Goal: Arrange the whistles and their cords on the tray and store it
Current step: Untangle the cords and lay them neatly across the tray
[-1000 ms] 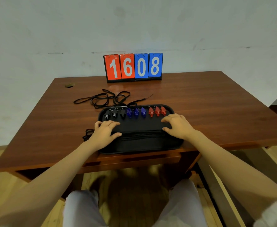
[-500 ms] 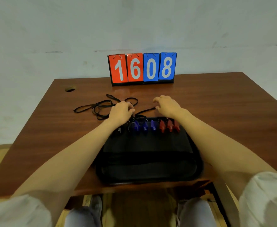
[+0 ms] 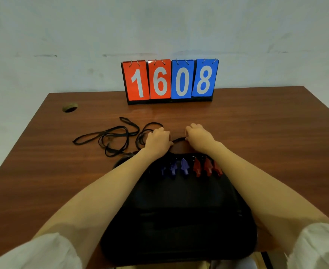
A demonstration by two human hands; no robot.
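Note:
A black tray (image 3: 179,220) lies at the table's near edge. Along its far rim sit blue whistles (image 3: 174,168) and red whistles (image 3: 206,167); my left forearm hides whatever lies left of them. Black cords (image 3: 113,136) lie tangled on the table beyond the tray's left corner. My left hand (image 3: 157,141) and my right hand (image 3: 197,137) are just past the tray's far rim, both closed on a short stretch of black cord (image 3: 179,140) running between them.
A flip scoreboard (image 3: 170,81) reading 1608 stands at the back of the brown wooden table (image 3: 266,133), against a white wall. A round cable hole (image 3: 70,108) is at the back left.
Both hands left the tray's surface and reached past its far rim to the cords. They now pinch one cord between them. The camera moved closer over the table.

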